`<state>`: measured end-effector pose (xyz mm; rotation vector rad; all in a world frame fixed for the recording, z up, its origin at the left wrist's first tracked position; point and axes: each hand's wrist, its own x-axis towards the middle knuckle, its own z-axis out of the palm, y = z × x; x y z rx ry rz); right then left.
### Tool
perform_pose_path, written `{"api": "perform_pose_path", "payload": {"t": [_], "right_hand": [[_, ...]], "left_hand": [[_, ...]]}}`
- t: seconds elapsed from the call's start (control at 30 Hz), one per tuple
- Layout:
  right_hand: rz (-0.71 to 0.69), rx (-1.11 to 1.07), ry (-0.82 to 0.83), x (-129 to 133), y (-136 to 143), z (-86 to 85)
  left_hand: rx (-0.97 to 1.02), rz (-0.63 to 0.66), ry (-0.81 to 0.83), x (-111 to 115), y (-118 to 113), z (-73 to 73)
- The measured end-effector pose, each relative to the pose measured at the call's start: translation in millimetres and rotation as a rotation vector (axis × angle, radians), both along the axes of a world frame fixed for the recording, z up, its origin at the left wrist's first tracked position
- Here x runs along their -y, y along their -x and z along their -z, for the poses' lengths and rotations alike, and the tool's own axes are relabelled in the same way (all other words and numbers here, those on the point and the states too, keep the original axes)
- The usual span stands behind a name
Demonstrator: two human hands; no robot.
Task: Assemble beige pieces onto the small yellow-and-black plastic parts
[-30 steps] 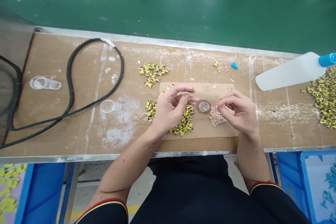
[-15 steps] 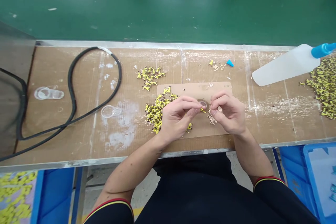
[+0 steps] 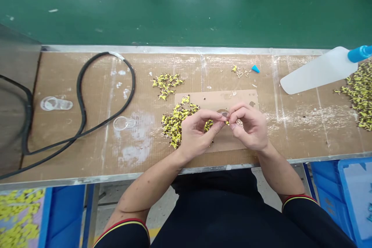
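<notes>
My left hand (image 3: 200,130) pinches a small yellow figure piece (image 3: 227,123) between thumb and forefinger. Meeting it from the other side is my right hand (image 3: 250,126), its fingertips pinched at the piece; whatever they hold is too small to make out. A heap of yellow and dark figure pieces (image 3: 174,124) lies beside and partly behind my left hand. Under both hands is a flat cardboard sheet (image 3: 229,145). Tiny pale parts (image 3: 240,123) show through the curl of my right fingers. A round clear dish (image 3: 223,112) sits just beyond my fingertips, partly hidden.
A white squeeze bottle (image 3: 319,70) with a blue top lies at the right, before another yellow heap (image 3: 364,99). Its small blue cap (image 3: 255,69) is near more pale bits. A black cable (image 3: 80,100) loops at the left. Blue bins (image 3: 62,213) stand below the table edge.
My right hand has moved left, so its fingertips now meet the yellow piece in my left hand. They were apart before. The view has shifted slightly.
</notes>
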<state>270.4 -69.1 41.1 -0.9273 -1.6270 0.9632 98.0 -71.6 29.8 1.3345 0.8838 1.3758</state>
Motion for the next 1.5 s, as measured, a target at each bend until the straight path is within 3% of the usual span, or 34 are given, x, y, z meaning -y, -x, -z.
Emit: {"api": "perform_pose_path", "payload": {"t": [0.27, 0.43, 0.67, 0.87, 1.13, 1.27, 1.5], "right_hand": [[0.027, 0.01, 0.009, 0.4, 2.1, 0.3], [0.023, -0.007, 0.026, 0.9, 2.5, 1.1], [-0.011, -0.016, 0.028, 1.5, 4.0, 1.7], [-0.078, -0.084, 0.101, 2.2, 4.4, 4.9], [-0.08, -0.091, 0.042, 2.5, 3.9, 3.8], [-0.064, -0.091, -0.033, 2.2, 3.2, 5.2], [0.1, 0.062, -0.247, 1.7, 1.6, 5.5]], "left_hand": [[-0.031, -0.008, -0.069, 1.1, -1.0, 3.8], [-0.112, -0.069, -0.274, 2.1, -2.1, 11.0], [-0.226, -0.113, -0.509, 2.2, -2.9, 9.7], [-0.161, -0.07, -0.435, 3.3, -3.7, 12.8], [0.001, -0.073, -0.332, -2.0, -4.9, 9.9], [-0.062, -0.087, -0.385, -5.9, -1.2, 11.6], [-0.289, -0.12, -0.479, -10.8, 8.1, 6.8]]}}
